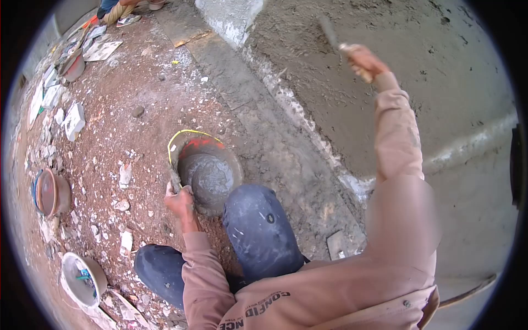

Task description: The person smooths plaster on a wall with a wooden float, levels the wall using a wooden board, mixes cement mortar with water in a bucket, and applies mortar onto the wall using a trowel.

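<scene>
My right hand (363, 61) is closed round the handle of a trowel (328, 32), whose blurred blade is at the grey, rough mortar surface (308, 71) at the upper right. My left hand (180, 202) grips the near left rim of a round bucket (235, 170). Inside the bucket is wet grey mortar (209, 173), with red marks on the far inner wall. A yellow handle (190, 131) arches along the bucket's far left side. The bucket stands on the ground just beyond my knees.
Other buckets stand at the left: one brownish (63, 192), one whitish (99, 275), one farther off (74, 67). Broken white pieces (74, 121) litter the reddish ground. Another person's shoe (128, 20) and legs show at the top left. A dark object (517, 165) is at the right edge.
</scene>
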### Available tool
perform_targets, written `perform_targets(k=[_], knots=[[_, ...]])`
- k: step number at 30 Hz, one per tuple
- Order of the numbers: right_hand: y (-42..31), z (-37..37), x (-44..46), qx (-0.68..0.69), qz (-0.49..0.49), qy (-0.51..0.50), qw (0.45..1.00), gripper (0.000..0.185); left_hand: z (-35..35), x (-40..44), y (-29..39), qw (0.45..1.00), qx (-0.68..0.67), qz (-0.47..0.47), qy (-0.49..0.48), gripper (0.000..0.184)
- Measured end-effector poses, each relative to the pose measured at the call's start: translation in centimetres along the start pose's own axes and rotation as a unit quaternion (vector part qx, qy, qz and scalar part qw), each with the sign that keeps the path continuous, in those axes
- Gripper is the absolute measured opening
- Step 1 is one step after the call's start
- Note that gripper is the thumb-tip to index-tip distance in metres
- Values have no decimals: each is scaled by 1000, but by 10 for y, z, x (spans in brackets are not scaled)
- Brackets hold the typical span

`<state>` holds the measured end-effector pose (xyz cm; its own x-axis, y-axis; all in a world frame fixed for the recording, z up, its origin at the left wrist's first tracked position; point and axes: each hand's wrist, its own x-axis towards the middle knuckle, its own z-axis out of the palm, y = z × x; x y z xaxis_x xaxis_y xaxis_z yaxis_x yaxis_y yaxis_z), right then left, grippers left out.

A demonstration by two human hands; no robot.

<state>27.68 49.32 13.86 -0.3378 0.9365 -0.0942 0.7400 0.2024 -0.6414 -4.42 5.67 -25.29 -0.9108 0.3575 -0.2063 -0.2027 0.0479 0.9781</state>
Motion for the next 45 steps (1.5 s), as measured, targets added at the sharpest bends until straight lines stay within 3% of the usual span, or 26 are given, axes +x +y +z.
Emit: perform_targets(k=[2, 5, 6, 7, 8, 9, 10, 11, 12, 13, 14, 16, 17, 19, 20, 23, 24, 27, 32, 35, 38, 40, 42, 43, 44, 45], knots=[[-9, -34, -13, 20, -72, 90, 993, 57, 5, -12, 10, 1000, -2, 1, -12, 53], [-49, -6, -83, -131, -61, 1, 990, 53, 15, -15, 20, 996, 50, 50, -46, 58], [-35, 20, -88, -201, -126, -17, 971, 50, 21, -25, 43, 997, 31, 2, -71, 66], [-22, 53, -93, -269, -189, -36, 944, 48, 25, -24, 40, 994, 66, 64, -65, 67], [-39, 88, -119, -253, -127, -156, 946, 45, 29, -23, 31, 985, 102, 124, -60, 67], [-20, 133, -119, -343, -122, -216, 906, 42, 30, -25, 23, 972, 140, 182, -56, 68], [12, 185, -120, -367, -209, -244, 873, 40, 32, -27, 20, 968, 146, 194, -63, 73], [50, 250, -109, -364, -172, -361, 841, 37, 34, -32, 20, 963, 160, 207, -62, 74], [32, 284, -140, -400, -160, -371, 823, 30, 36, -38, 23, 958, 174, 220, -62, 74], [86, 355, -138, -469, -235, -332, 784, 28, 38, -43, 25, 952, 187, 235, -60, 74], [116, 402, -150, -402, -306, -286, 815, 24, 39, -48, 21, 969, 167, 170, -65, 73], [126, 441, -163, -293, -239, -367, 850, 25, 35, -37, 14, 962, 132, 225, -77, 72], [146, 446, -162, -178, -262, -372, 873, 26, 26, -35, 9, 959, 119, 245, -80, 72], [202, 431, -164, 55, -279, -387, 877, 30, 20, -24, 4, 986, 36, 144, -73, 73], [173, 396, -185, 94, -374, -334, 860, 35, 17, -19, 2, 990, 45, 119, -62, 71], [108, 348, -189, -82, -306, -298, 901, 30, 4, -2, -12, 998, -10, 23, -49, 64], [88, 339, -187, -155, -347, -239, 894, 31, 0, -9, -11, 999, -20, 11, -26, 61], [18, 304, -181, -204, -374, -199, 883, 33, 6, -2, -5, 999, -33, 11, 10, 55], [-96, 232, -162, -122, -504, -171, 838, 39, -2, -5, 2, 1000, 8, 6, -25, 50], [-161, 187, -147, -137, -547, -227, 794, 50, -5, 3, -9, 999, -2, 31, -32, 50], [-185, 163, -103, -37, -363, -397, 842, 39, -6, 0, -4, 999, -25, -5, -28, 56], [-169, 157, -43, 163, -242, -539, 790, 29, -2, 3, -3, 999, -35, 9, -25, 60], [-133, 141, 17, 300, -109, -488, 812, 26, -1, 5, 0, 999, -41, 4, -24, 62], [-97, 135, 71, 325, -89, -423, 841, 36, -5, 2, -1, 999, -42, -4, -24, 64], [-78, 118, 86, 306, -33, -244, 919, 29, -7, 3, -3, 999, -32, -4, -31, 65], [-51, 111, 99, 366, -17, -47, 929, 30, -9, 2, -6, 1000, -12, 4, -18, 66]])
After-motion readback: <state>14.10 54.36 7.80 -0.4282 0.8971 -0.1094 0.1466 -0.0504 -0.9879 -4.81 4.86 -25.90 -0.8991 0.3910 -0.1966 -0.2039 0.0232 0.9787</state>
